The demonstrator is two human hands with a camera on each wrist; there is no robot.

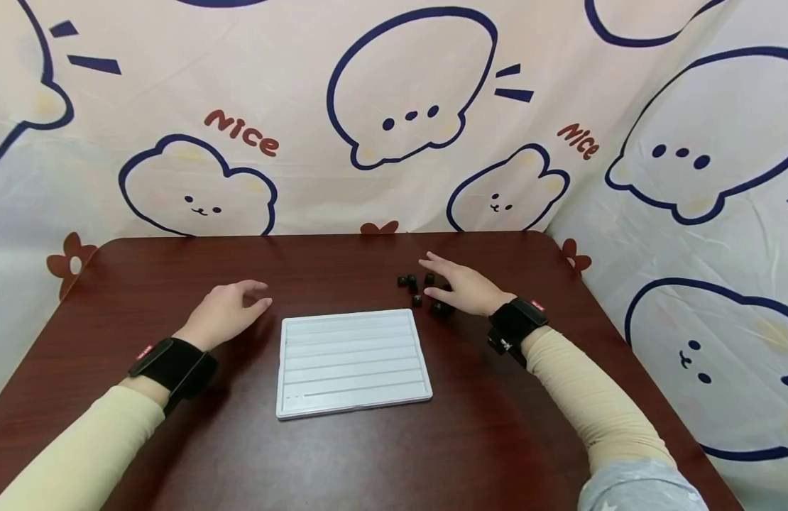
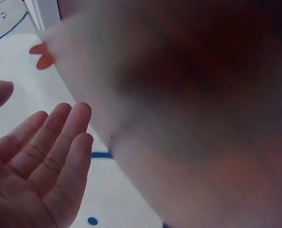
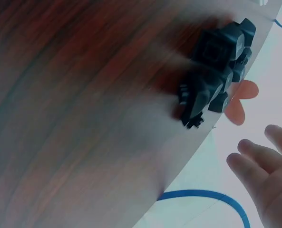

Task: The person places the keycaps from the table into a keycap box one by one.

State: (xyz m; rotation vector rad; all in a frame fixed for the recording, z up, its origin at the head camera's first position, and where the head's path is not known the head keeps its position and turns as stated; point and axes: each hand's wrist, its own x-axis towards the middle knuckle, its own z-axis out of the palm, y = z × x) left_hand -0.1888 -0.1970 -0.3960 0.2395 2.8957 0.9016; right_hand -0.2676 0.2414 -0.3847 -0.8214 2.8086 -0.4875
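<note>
Several small black keycaps lie loosely grouped on the table, right of centre; in the right wrist view these keycaps appear as tapered square blocks in a cluster. My right hand hovers over the group with fingers extended, partly hiding some of it. It holds nothing. A white rectangular board with raised horizontal lines lies flat in front of me. To its left is my left hand, held above the table, its fingers loosely bent and nothing in them. The left wrist view shows that hand with its palm bare.
The brown wooden table extends under everything. A white cloth printed with cartoon shapes hangs along its far and right edges. Each wrist wears a black strap, such as the left strap.
</note>
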